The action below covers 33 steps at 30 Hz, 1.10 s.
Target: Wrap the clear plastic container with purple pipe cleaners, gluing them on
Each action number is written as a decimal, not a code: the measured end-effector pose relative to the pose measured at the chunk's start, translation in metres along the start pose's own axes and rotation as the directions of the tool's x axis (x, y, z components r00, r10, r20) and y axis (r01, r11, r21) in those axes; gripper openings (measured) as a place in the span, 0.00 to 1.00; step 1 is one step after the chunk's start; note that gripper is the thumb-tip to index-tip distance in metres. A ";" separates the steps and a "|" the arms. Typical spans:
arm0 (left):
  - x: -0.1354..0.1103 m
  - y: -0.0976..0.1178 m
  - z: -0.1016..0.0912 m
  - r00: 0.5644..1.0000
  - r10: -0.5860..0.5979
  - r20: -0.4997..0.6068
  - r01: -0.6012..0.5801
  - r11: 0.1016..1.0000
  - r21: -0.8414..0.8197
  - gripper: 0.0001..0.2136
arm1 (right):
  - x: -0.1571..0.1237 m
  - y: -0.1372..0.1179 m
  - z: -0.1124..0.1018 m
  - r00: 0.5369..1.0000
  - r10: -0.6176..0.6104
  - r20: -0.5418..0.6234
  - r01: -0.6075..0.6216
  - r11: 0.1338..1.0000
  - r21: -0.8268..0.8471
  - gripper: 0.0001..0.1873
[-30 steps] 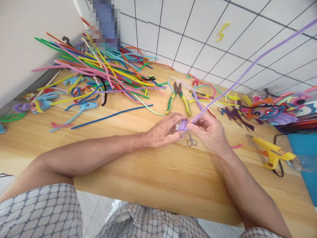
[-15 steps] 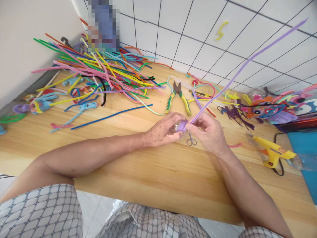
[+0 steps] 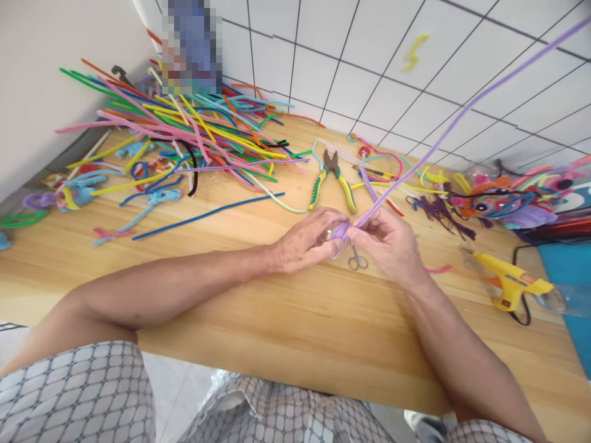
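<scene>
Over the middle of the wooden table (image 3: 277,320), my left hand (image 3: 307,240) is closed round a small coil of purple pipe cleaner (image 3: 340,231) wound on something clear that I cannot make out. My right hand (image 3: 390,243) pinches the same purple pipe cleaner just beside the coil. Its long free end (image 3: 466,107) rises up and to the right, out of the picture. Small scissors (image 3: 357,261) lie on the table just below both hands.
A big heap of coloured pipe cleaners (image 3: 194,135) covers the far left. Green-and-yellow pliers (image 3: 333,178) lie beyond my hands. A yellow glue gun (image 3: 510,283) with its cord lies at the right, behind it a colourful pipe-cleaner figure (image 3: 503,203). A white tiled wall stands behind.
The hands stay in place at the coil. The free end of the purple pipe cleaner has swung a little, dipping and then rising again at the upper right.
</scene>
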<state>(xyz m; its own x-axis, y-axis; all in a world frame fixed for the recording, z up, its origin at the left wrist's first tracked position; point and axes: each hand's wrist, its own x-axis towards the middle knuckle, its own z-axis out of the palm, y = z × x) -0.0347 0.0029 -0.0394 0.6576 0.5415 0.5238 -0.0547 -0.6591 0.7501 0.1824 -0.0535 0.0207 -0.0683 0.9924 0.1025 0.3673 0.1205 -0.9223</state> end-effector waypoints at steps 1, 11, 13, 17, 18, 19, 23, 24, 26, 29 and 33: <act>0.000 0.000 -0.001 1.000 -0.003 0.005 0.003 1.000 -0.005 0.17 | 0.000 0.001 0.000 1.000 -0.001 0.000 0.001 1.000 0.001 0.14; 0.000 -0.003 0.003 0.999 0.022 -0.026 -0.021 1.000 0.018 0.17 | -0.001 0.004 0.002 1.000 -0.018 -0.015 0.018 1.000 -0.010 0.14; 0.000 -0.003 0.003 0.999 0.025 -0.025 -0.024 1.000 0.019 0.17 | -0.001 0.004 0.001 1.000 -0.022 -0.011 0.022 1.000 -0.001 0.15; 0.001 -0.001 0.002 0.999 0.035 -0.023 -0.035 0.999 0.016 0.16 | 0.002 0.000 0.000 1.000 -0.005 0.003 0.005 0.999 0.048 0.19; 0.001 0.000 0.001 0.999 0.036 -0.025 -0.035 0.999 0.013 0.16 | 0.003 -0.001 0.000 1.000 0.005 0.005 -0.005 0.998 0.062 0.20; 0.001 0.000 0.001 0.999 0.035 -0.026 -0.034 0.999 0.009 0.16 | 0.004 -0.002 0.000 1.000 0.016 0.007 -0.017 0.997 0.074 0.21; 0.002 0.001 0.001 0.999 0.039 -0.014 -0.039 0.999 -0.011 0.16 | 0.006 -0.002 0.000 0.999 0.045 0.007 -0.046 0.994 0.095 0.23; 0.002 0.001 0.000 0.999 0.044 -0.007 -0.044 0.999 -0.012 0.16 | 0.006 -0.002 0.000 0.999 0.050 0.006 -0.050 0.994 0.097 0.23; 0.002 0.002 0.000 0.999 0.052 0.003 -0.052 0.999 -0.007 0.16 | 0.006 -0.002 0.001 0.998 0.055 0.001 -0.055 0.993 0.104 0.23; 0.001 0.003 0.000 0.998 0.060 0.014 -0.060 0.998 0.005 0.17 | 0.006 -0.001 0.003 0.998 0.067 -0.005 -0.066 0.991 0.121 0.24; 0.000 0.003 0.000 0.999 0.051 0.013 -0.052 0.999 0.011 0.18 | 0.006 0.001 0.005 0.996 0.087 -0.009 -0.085 0.987 0.138 0.24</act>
<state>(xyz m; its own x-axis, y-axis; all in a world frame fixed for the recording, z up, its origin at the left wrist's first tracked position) -0.0351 0.0010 -0.0375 0.6638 0.4999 0.5562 -0.0800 -0.6920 0.7175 0.1776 -0.0479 0.0190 -0.0280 0.9993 0.0248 0.2399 0.0308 -0.9703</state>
